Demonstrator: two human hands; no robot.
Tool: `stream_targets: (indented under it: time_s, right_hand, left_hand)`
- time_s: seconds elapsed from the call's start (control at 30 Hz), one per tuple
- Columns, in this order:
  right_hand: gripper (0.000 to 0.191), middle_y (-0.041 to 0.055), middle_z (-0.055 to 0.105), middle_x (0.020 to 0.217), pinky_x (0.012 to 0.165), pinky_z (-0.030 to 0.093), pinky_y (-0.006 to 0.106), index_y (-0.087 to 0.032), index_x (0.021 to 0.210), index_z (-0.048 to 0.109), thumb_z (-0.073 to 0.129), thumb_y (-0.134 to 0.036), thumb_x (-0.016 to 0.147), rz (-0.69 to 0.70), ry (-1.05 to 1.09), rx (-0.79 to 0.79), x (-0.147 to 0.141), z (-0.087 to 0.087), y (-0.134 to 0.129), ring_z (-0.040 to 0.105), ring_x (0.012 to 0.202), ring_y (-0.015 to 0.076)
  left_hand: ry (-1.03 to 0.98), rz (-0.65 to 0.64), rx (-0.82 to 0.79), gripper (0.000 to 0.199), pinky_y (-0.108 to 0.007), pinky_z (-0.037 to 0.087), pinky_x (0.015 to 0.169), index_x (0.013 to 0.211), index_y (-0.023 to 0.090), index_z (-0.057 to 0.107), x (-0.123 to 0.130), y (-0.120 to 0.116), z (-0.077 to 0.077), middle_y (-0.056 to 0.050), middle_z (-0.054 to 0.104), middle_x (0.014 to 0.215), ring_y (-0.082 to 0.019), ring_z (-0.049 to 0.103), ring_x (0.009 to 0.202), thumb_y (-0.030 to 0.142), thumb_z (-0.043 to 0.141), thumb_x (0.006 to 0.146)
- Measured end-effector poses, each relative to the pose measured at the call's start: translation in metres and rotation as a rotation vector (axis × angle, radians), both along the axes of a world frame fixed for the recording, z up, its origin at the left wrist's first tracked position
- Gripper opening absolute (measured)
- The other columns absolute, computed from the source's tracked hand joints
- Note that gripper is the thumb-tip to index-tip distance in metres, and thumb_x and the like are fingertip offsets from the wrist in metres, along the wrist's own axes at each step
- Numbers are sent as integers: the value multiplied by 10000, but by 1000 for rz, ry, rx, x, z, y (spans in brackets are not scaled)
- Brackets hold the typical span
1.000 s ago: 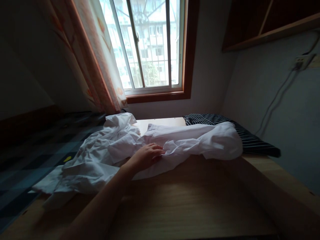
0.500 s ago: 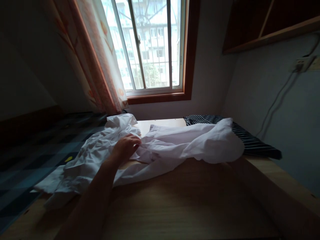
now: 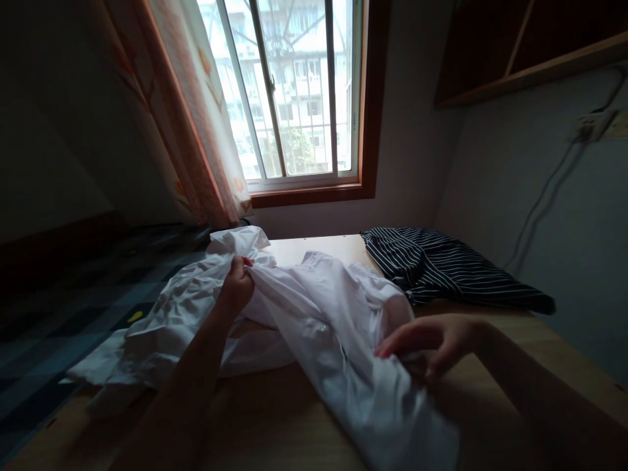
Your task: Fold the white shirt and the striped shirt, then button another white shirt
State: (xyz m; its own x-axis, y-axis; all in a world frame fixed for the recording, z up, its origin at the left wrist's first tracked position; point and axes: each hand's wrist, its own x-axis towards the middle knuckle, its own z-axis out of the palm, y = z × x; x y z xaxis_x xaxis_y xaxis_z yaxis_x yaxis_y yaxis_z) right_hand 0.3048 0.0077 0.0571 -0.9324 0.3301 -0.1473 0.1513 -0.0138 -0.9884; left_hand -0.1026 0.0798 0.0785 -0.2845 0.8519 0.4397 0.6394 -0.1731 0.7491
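Observation:
A rumpled white shirt [image 3: 318,320] lies across the table, one part trailing toward the near edge. My left hand [image 3: 239,281] is closed on a fold of it, thumb and fingers pinched together. To the right, my right hand [image 3: 436,340] hovers at the shirt's near right part with fingers stretched and thumb apart; its fingertips seem to touch the cloth. Another crumpled white cloth [image 3: 171,314] lies beyond and left of my left hand; where it parts from the shirt is hard to tell.
A black garment with white stripes [image 3: 441,265] lies at the table's back right. The wooden table [image 3: 255,425] meets a dark checked bedspread [image 3: 63,294] on the left. A window [image 3: 294,98] with an orange-patterned curtain [image 3: 181,131] is behind, and a cord [image 3: 540,190] hangs on the right wall.
The shirt's right part has come down off the striped garment toward the near edge. My right hand now shows beside it, and my left hand has shifted slightly up and left, still pinching cloth.

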Motion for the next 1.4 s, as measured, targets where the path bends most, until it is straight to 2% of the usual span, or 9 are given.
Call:
stream_targets:
  time_s: [0.1, 0.17, 0.37, 0.47, 0.73, 0.97, 1.17, 1.27, 1.4]
  right_hand:
    - [506, 122, 692, 1193, 907, 526, 352, -156, 1222, 657, 765, -362, 773, -89, -1, -53, -5, -11, 3, 655, 1099, 247]
    - [421, 97, 740, 1008, 683, 550, 287, -154, 1162, 672, 683, -411, 829, -426, 22, 41, -7, -21, 11, 700, 792, 180]
    - [308, 88, 723, 961, 761, 501, 352, -173, 1032, 710, 553, -377, 864, -1204, -164, 896, -3, -36, 32, 642, 821, 215]
    - [374, 117, 710, 1089, 924, 432, 433, -170, 1049, 726, 516, -443, 903, -1107, -346, 1189, -3, -36, 31, 606, 1001, 281]
    - [314, 88, 720, 916, 784, 416, 330, -192, 1088, 727, 604, -356, 850, -646, -576, 1145, -25, -36, 13, 618, 853, 236]
    - [237, 11, 668, 756, 596, 376, 224, -178, 945, 733, 603, -190, 748, -547, -576, 839, -4, 1, -7, 565, 672, 144]
    - [333, 28, 686, 740, 563, 422, 209, -145, 933, 771, 750, -406, 728, 8, -494, 410, 20, 26, -21, 608, 669, 150]
    - [459, 64, 708, 759, 624, 489, 247, -130, 968, 755, 647, -552, 823, -99, -376, 291, 14, 18, -15, 644, 689, 165]
    - [443, 97, 728, 894, 721, 501, 305, -143, 1009, 738, 534, -523, 907, -629, -289, 647, -4, -10, 5, 655, 796, 200]
  left_hand:
    - [-158, -120, -6, 153, -272, 481, 652, 820, 227, 453, 6, 4, -3, -61, 693, 1065, -178, 606, 758, 226, 472, 668]
    - [-317, -167, -21, 150, -267, 476, 633, 810, 229, 453, 11, 4, -3, -54, 703, 1008, -168, 595, 718, 263, 471, 665]
    - [-436, -170, -69, 260, -251, 407, 533, 769, 214, 519, 14, 4, -1, -4, 588, 678, -157, 529, 594, 468, 480, 733]
    - [-154, -121, -44, 361, -244, 365, 520, 678, 198, 522, 10, 3, -3, 25, 514, 605, -139, 481, 571, 543, 626, 661]
    - [465, -10, 7, 268, -345, 508, 787, 912, 191, 615, -4, 7, -12, -44, 614, 857, -231, 612, 837, 281, 605, 660]
    - [833, 164, 4, 340, -465, 501, 891, 1029, 101, 670, -16, 8, -15, -183, 639, 982, -326, 633, 954, 81, 470, 754]
    - [947, 245, -113, 280, -420, 514, 877, 995, 90, 692, -22, 2, -5, -176, 621, 982, -301, 627, 929, 153, 491, 811]
    - [942, 206, -156, 244, -411, 509, 884, 930, 107, 702, -21, 1, -4, -162, 609, 962, -298, 616, 917, 233, 531, 810]
    - [925, 126, -100, 192, -429, 505, 875, 771, 149, 685, -18, 2, -5, -134, 583, 865, -299, 604, 872, 259, 531, 804]
